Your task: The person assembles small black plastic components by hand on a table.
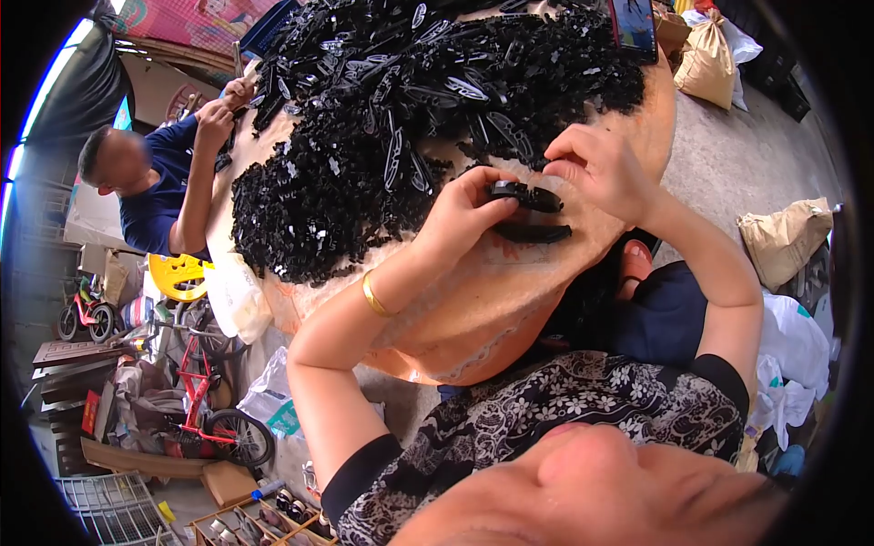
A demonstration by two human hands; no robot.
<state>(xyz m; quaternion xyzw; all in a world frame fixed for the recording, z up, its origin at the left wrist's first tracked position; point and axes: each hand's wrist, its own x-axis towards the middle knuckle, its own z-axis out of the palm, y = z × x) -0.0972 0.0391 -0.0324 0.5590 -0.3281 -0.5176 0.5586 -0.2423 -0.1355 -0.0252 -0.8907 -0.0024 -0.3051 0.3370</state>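
My left hand (464, 207) grips a curved black plastic part (537, 198) between thumb and fingers, above the near edge of the table. Just below it, a second dark curved piece (533, 234) lies close to the cloth. To the right, my right hand (596, 173) is raised with thumb and fingers pinched together, a little apart from the held part. Whatever may be between those fingertips is too small to make out. Beyond both hands spreads a heap of small black plastic pieces (319, 196), with longer oval black parts (394, 150) lying on top.
An orange-tan cloth (437, 341) covers the table. Across at the left, another person (164, 182) handles something at the table's edge. A screen (633, 25) stands at the far right. Sacks (706, 64) sit on the floor, and a red bicycle (196, 391) stands at left.
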